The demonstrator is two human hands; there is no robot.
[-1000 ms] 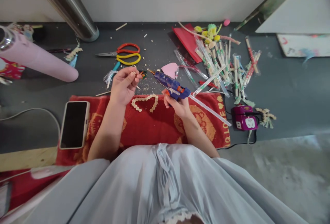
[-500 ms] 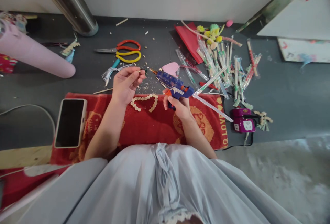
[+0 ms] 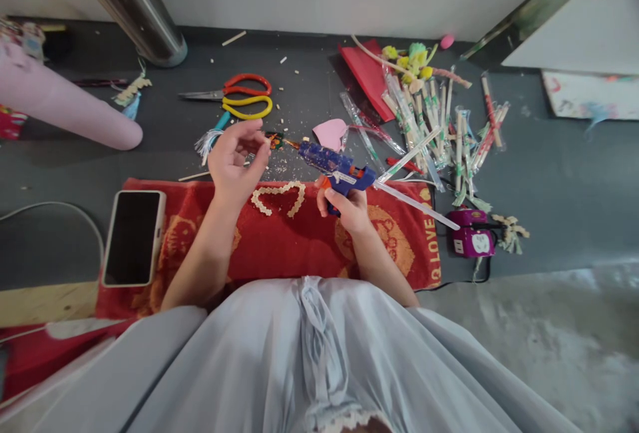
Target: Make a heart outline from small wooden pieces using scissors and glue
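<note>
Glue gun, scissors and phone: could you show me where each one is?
Glue gun [image 3: 325, 161]: head view, on the middle of its blue body.
Scissors [image 3: 218, 96]: head view, on the metal just beside the handles.
Phone [image 3: 134, 238]: head view, on the middle of its dark screen.

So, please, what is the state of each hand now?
Left hand: fingers partly curled; whether it holds something cannot be told.
Right hand: closed around the blue glue gun.
</note>
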